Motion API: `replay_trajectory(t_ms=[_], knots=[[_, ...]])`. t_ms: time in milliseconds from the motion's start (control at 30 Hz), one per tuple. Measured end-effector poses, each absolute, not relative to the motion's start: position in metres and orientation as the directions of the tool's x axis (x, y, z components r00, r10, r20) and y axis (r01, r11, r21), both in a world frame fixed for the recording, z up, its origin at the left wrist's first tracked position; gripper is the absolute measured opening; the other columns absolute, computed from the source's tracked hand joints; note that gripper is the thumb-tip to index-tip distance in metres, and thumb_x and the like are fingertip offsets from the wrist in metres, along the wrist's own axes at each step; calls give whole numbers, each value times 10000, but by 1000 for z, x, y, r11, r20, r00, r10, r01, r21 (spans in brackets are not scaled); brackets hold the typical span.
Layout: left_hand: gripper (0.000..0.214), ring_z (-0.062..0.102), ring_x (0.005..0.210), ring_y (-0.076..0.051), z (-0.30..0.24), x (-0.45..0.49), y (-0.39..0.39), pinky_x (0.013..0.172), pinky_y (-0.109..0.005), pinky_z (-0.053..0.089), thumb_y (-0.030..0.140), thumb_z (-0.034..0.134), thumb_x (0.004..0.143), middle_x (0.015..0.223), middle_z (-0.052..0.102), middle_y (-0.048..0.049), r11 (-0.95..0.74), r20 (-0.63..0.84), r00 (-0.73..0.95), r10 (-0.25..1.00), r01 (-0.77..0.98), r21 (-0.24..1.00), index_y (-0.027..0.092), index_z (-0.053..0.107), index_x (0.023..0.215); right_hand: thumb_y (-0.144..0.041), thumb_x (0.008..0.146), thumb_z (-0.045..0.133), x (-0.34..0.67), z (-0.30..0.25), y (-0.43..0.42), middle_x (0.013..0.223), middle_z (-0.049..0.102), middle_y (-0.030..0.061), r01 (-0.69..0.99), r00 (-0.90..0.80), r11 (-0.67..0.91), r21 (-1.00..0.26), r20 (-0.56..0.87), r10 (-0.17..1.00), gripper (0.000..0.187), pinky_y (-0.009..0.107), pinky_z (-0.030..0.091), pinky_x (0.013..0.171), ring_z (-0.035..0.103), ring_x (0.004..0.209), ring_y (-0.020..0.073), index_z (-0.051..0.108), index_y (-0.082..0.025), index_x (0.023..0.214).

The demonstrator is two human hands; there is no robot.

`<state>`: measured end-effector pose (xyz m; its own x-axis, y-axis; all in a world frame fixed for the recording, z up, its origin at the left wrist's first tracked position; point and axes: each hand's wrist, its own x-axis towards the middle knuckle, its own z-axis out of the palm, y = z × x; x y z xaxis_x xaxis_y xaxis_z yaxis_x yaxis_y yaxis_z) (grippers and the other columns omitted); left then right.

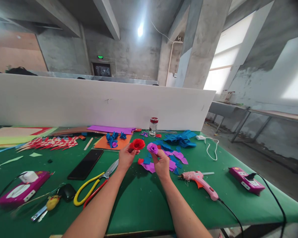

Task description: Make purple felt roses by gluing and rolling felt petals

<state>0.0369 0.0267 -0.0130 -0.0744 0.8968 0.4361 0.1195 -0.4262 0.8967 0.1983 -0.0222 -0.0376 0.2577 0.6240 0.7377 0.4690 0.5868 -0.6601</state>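
Note:
My left hand (126, 156) is closed around the base of a red felt rose (137, 144), held up over the green table (144, 201). My right hand (161, 163) pinches a purple felt rose (152, 148) just to the right of it. The two flowers sit side by side, a little apart. Below my hands lie purple felt scraps (180, 155) and blue felt scraps (181, 138).
Yellow-handled scissors (94, 185) and a black phone (85, 164) lie to the left. A pink glue gun (200, 183) rests to the right with its cord. Small blue roses (113, 139) sit on an orange sheet. A glass jar (153, 126) stands by the white partition (89, 100).

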Motion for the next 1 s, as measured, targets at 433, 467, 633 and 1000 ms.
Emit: replay_trajectory(t_ms=[433, 467, 633, 1000], knots=[[188, 690, 572, -180, -17, 36, 32, 598, -297, 579, 160, 623, 682, 608, 710, 10, -441, 447, -75, 891, 83, 894, 184, 687, 856, -372, 898, 512, 197, -36, -24, 694, 612, 24, 473, 260, 584, -660, 737, 624, 281, 270, 405, 618, 501, 641, 160, 689, -182, 790], [184, 686, 565, -177, -17, 36, 32, 593, -294, 577, 166, 623, 682, 608, 708, 10, -444, 451, -77, 889, 90, 891, 183, 686, 854, -375, 898, 512, 197, -36, -24, 690, 607, 22, 473, 260, 582, -661, 736, 625, 284, 269, 405, 619, 498, 639, 159, 684, -181, 783], [210, 665, 562, -160, -19, 33, 32, 586, -268, 549, 171, 585, 695, 613, 695, 20, -468, 487, -53, 872, 205, 859, 189, 693, 874, -369, 899, 514, 197, -36, -24, 680, 599, 19, 476, 258, 583, -658, 739, 623, 280, 267, 402, 619, 499, 637, 158, 685, -178, 785], [111, 646, 720, -237, 25, -12, 68, 640, -279, 412, 139, 582, 721, 649, 661, -60, -240, 456, 28, 889, 878, 415, 203, 613, 637, -260, 878, 521, 195, -35, -18, 839, 664, 62, 394, 280, 631, -669, 741, 610, 207, 269, 448, 631, 572, 722, 175, 714, -196, 844]])
